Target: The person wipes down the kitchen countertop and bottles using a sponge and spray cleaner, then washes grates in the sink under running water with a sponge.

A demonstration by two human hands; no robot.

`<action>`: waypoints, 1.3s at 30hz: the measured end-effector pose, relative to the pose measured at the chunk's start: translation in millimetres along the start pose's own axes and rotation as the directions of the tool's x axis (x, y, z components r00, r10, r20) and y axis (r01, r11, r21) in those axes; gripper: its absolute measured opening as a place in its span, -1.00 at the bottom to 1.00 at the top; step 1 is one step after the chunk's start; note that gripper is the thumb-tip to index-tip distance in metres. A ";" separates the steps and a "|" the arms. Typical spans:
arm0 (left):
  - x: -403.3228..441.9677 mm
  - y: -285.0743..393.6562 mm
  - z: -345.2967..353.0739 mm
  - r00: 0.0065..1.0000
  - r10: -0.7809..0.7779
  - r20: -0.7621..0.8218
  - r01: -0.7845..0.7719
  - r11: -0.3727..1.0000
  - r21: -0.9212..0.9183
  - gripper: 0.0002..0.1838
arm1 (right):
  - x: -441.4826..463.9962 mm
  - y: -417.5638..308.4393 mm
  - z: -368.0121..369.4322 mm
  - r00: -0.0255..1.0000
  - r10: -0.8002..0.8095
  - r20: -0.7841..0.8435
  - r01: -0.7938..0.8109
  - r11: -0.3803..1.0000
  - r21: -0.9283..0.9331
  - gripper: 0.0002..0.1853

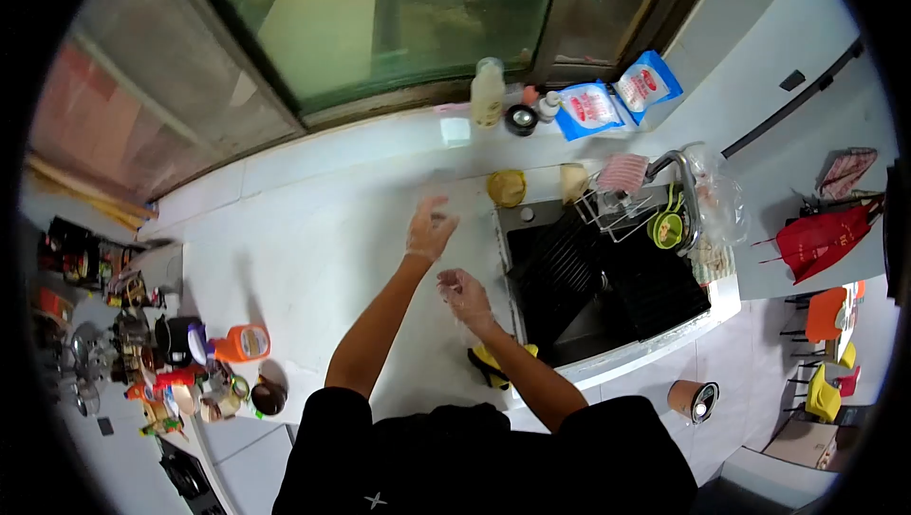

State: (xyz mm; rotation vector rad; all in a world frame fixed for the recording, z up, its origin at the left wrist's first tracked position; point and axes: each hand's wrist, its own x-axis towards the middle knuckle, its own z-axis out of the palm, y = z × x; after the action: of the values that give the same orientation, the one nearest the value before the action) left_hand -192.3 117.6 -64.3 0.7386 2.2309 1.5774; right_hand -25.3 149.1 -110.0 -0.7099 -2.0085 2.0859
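Both of my hands are in clear thin plastic gloves, above the white countertop (313, 259). My left hand (430, 230) is raised with its fingers spread, and nothing shows in it. Closer to me, my right hand (465, 297) is turned toward the left one, its fingers loosely bent and slightly apart with no object visible. The two hands do not touch. A yellow and black cloth-like item (489, 366) lies under my right forearm, partly hidden by it. To the right of my hands is the sink (508, 297), with black ridged trays (560, 268) in it.
A faucet (688, 192), wire rack (617, 216) and green strainer (667, 228) crowd the sink's far right. A pale bottle (488, 93) and blue-white packets (588, 109) line the sill. An orange bottle (242, 343) stands left; a bin (693, 401) is on the floor.
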 end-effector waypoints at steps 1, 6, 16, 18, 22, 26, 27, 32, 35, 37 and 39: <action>-34.4 -13.7 -14.0 0.994 -0.105 0.017 0.104 0.992 0.073 -0.46 | -4.2 -1.5 7.0 0.999 -0.037 0.019 0.038 0.998 -0.051 -0.74; -188.6 -98.4 -96.7 0.932 -0.350 -0.092 0.352 0.936 0.013 -0.48 | -25.6 -16.9 76.2 0.986 0.069 0.151 -0.027 0.965 -0.262 -0.74; -408.4 -152.2 -227.0 0.644 -0.638 -0.422 0.484 0.767 -0.421 -0.67 | -95.2 26.4 280.0 0.695 0.087 0.713 0.358 0.819 -0.449 -0.67; -438.2 -159.7 -244.1 0.626 -0.653 -0.427 0.446 0.749 -0.490 -0.69 | -106.7 35.2 314.6 0.665 0.109 0.739 0.420 0.764 -0.490 -0.67; -480.6 -168.8 -267.7 0.605 -0.658 -0.447 0.421 0.742 -0.523 -0.71 | -119.4 34.1 370.7 0.759 0.101 0.643 0.510 0.522 -0.684 -0.67; -501.7 -184.6 -280.2 0.656 -0.621 -0.429 0.370 0.760 -0.534 -0.64 | -111.6 30.2 402.9 0.833 0.133 0.536 0.506 0.208 -0.837 -0.69; -501.9 -187.9 -281.9 0.666 -0.621 -0.414 0.367 0.756 -0.542 -0.63 | -111.4 31.6 405.5 0.818 0.161 0.553 0.528 0.171 -0.831 -0.70; -492.5 -188.6 -290.6 0.716 -0.633 -0.295 0.454 0.743 -0.492 -0.65 | -121.7 23.5 416.0 0.770 0.213 0.601 0.613 0.015 -0.790 -0.78; -482.0 -180.8 -294.0 0.739 -0.637 -0.219 0.498 0.736 -0.458 -0.60 | -119.2 23.9 426.4 0.807 0.251 0.534 0.546 0.023 -0.837 -0.79; -475.2 -182.2 -293.4 0.778 -0.594 -0.207 0.498 0.782 -0.375 -0.56 | -116.5 19.3 428.8 0.790 0.268 0.551 0.573 -0.005 -0.819 -0.79; -471.3 -185.1 -291.3 0.780 -0.600 -0.177 0.516 0.778 -0.360 -0.56 | -115.1 14.9 428.2 0.774 0.292 0.563 0.595 -0.031 -0.803 -0.78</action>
State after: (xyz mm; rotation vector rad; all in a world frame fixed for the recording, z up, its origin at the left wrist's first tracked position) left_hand -2.0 -426.8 -157.2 -0.2578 2.0395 1.6954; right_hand -109.3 -286.5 -105.0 0.3618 -3.6145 0.0862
